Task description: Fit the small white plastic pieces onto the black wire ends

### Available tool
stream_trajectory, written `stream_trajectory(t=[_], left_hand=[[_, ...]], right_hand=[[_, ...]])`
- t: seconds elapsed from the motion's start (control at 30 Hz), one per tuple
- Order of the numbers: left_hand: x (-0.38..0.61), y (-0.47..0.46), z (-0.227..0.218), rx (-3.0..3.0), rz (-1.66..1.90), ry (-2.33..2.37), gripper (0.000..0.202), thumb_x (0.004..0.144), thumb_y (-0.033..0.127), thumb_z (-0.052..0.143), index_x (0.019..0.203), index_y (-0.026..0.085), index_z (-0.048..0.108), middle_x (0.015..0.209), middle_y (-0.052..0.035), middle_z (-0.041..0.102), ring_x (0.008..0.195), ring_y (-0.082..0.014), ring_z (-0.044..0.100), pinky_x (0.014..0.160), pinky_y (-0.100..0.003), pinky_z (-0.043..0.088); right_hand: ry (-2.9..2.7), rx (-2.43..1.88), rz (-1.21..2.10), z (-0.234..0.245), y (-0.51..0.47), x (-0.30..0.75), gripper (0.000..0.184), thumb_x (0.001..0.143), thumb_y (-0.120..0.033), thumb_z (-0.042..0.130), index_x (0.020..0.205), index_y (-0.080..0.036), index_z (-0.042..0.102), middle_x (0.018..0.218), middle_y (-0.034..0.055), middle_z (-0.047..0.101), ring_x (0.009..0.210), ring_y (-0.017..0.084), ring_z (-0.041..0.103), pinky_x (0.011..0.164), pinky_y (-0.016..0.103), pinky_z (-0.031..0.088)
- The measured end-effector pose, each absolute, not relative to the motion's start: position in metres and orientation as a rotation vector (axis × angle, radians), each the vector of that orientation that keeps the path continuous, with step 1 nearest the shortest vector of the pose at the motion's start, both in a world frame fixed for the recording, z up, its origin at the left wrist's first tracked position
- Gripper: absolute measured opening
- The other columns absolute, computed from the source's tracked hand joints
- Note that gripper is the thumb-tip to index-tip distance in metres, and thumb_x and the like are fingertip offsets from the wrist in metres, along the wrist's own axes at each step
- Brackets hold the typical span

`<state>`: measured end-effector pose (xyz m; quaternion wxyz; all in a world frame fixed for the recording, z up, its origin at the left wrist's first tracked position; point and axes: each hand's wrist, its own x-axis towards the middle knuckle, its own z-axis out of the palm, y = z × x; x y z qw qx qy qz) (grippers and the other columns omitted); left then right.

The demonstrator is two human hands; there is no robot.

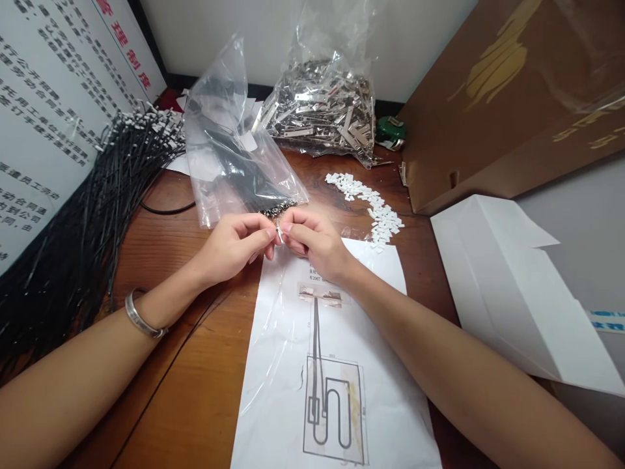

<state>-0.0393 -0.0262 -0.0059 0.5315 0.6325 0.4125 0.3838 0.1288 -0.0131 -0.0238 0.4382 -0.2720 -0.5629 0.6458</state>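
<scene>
Clip (278, 229), small and silvery, sits pinched between our left hand (234, 244) and right hand (315, 244), both grasping it above the drawing sheet (381, 365); white caps (371, 202), bagged metal clips (325, 111) and black cords (88, 215) remain plentiful, so we judge most work is left
</scene>
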Motion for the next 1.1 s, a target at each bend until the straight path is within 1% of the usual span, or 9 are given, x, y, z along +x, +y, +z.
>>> stream_trajectory(t=[0.17,0.3,0.43,0.57,0.67,0.77,0.87,0.97,1.1], left_hand=[[-0.039,-0.026,-0.005,1.499,0.908,1.004,0.015,0.077,0.025,0.061,0.067,0.014,0.062,0.056,-0.0007,0.065,0.041,-0.0059,0.043,0.042,-0.019,0.034],[-0.038,-0.026,-0.004,1.478,0.901,1.0,0.015,0.076,0.025,0.063,0.066,0.014,0.061,0.056,-0.0011,0.065,0.04,-0.0058,0.043,0.04,-0.018,0.033],[-0.037,-0.026,-0.005,1.488,0.905,0.996,0.018,0.079,0.028,0.065,0.066,0.015,0.061,0.057,-0.0008,0.066,0.041,-0.0056,0.044,0.041,-0.018,0.034],[-0.038,-0.024,-0.007,1.479,0.995,0.976,0.023,0.081,0.034,0.068,0.069,0.015,0.063,0.058,-0.0001,0.064,0.041,-0.0053,0.042,0.04,-0.019,0.034],[-0.038,-0.023,-0.009,1.462,1.054,0.969,0.025,0.083,0.037,0.067,0.072,0.015,0.065,0.062,-0.0005,0.065,0.041,-0.0051,0.042,0.039,-0.019,0.034],[-0.038,-0.022,-0.009,1.458,1.069,0.959,0.025,0.082,0.039,0.069,0.075,0.015,0.066,0.065,-0.0011,0.067,0.041,-0.0048,0.044,0.039,-0.019,0.034],[-0.039,-0.022,-0.01,1.462,1.074,0.942,0.025,0.082,0.038,0.069,0.075,0.015,0.067,0.067,-0.0015,0.068,0.041,-0.0046,0.045,0.04,-0.019,0.036],[-0.04,-0.023,-0.011,1.456,1.083,0.926,0.022,0.084,0.037,0.068,0.079,0.015,0.07,0.072,-0.0017,0.07,0.042,-0.0049,0.048,0.042,-0.02,0.038],[-0.04,-0.023,-0.011,1.45,1.072,0.933,0.024,0.084,0.038,0.067,0.079,0.015,0.071,0.074,-0.0029,0.071,0.043,-0.0057,0.049,0.044,-0.022,0.04]], right_hand=[[-1.44,-0.641,1.592,-0.025,-0.014,0.129,0.019,0.081,-0.027,0.059,0.065,-0.018,0.053,0.05,-0.0071,0.042,0.046,0.007,0.032,0.047,0.023,0.024],[-1.475,-0.607,1.564,-0.028,-0.013,0.128,0.022,0.083,-0.032,0.06,0.067,-0.019,0.051,0.054,-0.0061,0.046,0.047,0.007,0.034,0.049,0.024,0.028],[-1.512,-0.621,1.52,-0.031,-0.013,0.129,0.021,0.086,-0.031,0.057,0.069,-0.019,0.051,0.056,-0.0058,0.046,0.05,0.008,0.036,0.05,0.025,0.029],[-1.476,-0.688,1.431,-0.03,-0.015,0.128,0.02,0.09,-0.031,0.053,0.073,-0.02,0.051,0.058,-0.0057,0.044,0.053,0.009,0.038,0.052,0.025,0.03],[-1.437,-0.769,1.279,-0.029,-0.017,0.127,0.014,0.087,-0.032,0.059,0.081,-0.021,0.054,0.063,-0.005,0.048,0.056,0.009,0.043,0.053,0.026,0.032],[-1.447,-0.825,1.135,-0.027,-0.02,0.126,0.011,0.084,-0.03,0.064,0.087,-0.021,0.058,0.061,-0.0053,0.05,0.055,0.01,0.045,0.053,0.026,0.034],[-1.452,-0.837,1.034,-0.025,-0.023,0.124,0.008,0.084,-0.027,0.065,0.086,-0.02,0.061,0.055,-0.0067,0.048,0.049,0.009,0.041,0.049,0.027,0.032],[-1.434,-0.829,0.963,-0.024,-0.026,0.121,0.004,0.084,-0.024,0.066,0.084,-0.02,0.064,0.052,-0.0073,0.047,0.047,0.008,0.039,0.048,0.027,0.033],[-1.429,-0.843,0.921,-0.024,-0.027,0.119,0.006,0.085,-0.026,0.066,0.084,-0.021,0.068,0.05,-0.0071,0.047,0.045,0.008,0.038,0.047,0.027,0.035]])
